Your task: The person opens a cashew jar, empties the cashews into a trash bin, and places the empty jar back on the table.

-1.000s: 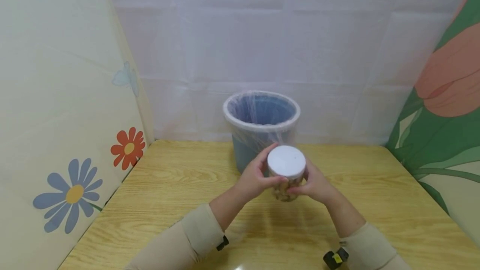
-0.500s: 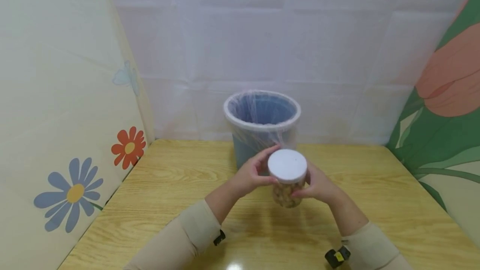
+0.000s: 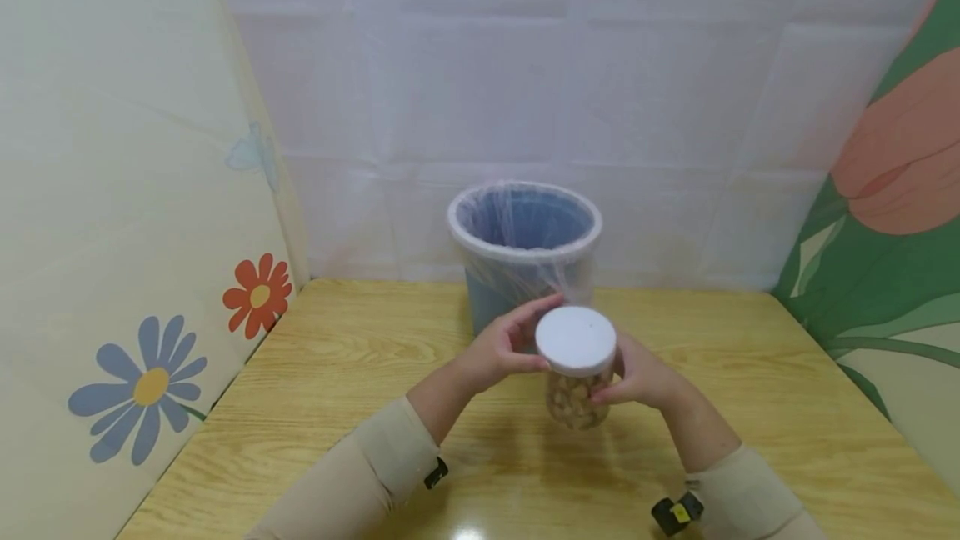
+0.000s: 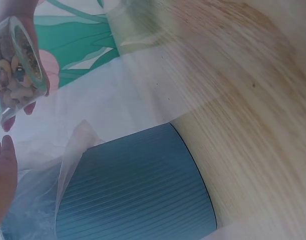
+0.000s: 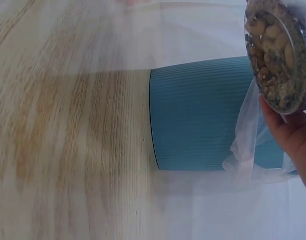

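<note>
A clear jar point(image 3: 577, 402) with a white lid point(image 3: 576, 338) hangs above the table, slightly tilted. Pale curved nuts point(image 4: 15, 82) that look like cashews fill it. My right hand point(image 3: 647, 373) grips the jar's right side, thumb across the front; its other fingers are mostly hidden behind the jar. On the left, my left hand point(image 3: 498, 348) is spread in a C shape beside the lid, the thumb tip at the lid's edge. Whether it still touches the lid I cannot tell. The right wrist view shows the jar's round base.
Behind the jar, a blue trash bin point(image 3: 491, 298) with a clear plastic liner point(image 3: 525, 255) over its rim stands near the table's back. The wood-grain table point(image 3: 360, 340) meets a white cloth backdrop point(image 3: 480, 90). Floral panels point(image 3: 150, 190) flank both sides.
The jar has come down and slightly nearer, held in the right hand. My left hand has shifted a little left, its thumb drawn back from the jar's front to the lid's edge.
</note>
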A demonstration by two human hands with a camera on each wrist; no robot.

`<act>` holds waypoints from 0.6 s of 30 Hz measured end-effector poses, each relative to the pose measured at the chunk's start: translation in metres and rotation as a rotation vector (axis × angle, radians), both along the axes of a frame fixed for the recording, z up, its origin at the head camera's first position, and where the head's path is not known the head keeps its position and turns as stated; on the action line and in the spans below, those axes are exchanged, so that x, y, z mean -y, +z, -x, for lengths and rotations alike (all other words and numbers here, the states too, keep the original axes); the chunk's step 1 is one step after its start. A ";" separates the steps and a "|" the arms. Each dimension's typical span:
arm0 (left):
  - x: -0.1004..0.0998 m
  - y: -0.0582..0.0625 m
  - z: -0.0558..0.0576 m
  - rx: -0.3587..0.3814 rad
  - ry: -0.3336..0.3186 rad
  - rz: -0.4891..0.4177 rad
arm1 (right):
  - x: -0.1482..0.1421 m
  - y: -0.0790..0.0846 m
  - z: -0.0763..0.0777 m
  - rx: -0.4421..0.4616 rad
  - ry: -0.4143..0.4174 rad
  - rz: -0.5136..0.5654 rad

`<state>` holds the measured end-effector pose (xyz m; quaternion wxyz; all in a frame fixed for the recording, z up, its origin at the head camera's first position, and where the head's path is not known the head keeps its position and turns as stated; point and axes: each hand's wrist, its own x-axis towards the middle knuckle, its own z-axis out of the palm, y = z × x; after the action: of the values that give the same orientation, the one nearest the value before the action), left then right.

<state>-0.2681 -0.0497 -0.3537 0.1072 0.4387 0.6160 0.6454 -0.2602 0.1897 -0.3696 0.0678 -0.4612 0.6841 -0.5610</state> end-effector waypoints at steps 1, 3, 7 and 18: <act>0.000 0.000 0.000 0.004 -0.003 0.002 | 0.000 0.000 0.000 0.005 0.007 -0.001; 0.000 0.000 0.000 0.013 -0.009 0.005 | 0.000 0.000 0.000 0.009 0.014 -0.005; -0.001 0.000 -0.001 0.021 -0.016 0.021 | 0.001 0.000 -0.001 0.009 0.023 -0.009; -0.003 0.000 -0.002 0.020 -0.024 0.014 | 0.000 -0.002 0.000 -0.013 -0.014 -0.016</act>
<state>-0.2666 -0.0470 -0.3539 0.1239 0.4388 0.6141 0.6442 -0.2603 0.1894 -0.3713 0.0631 -0.4592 0.6923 -0.5531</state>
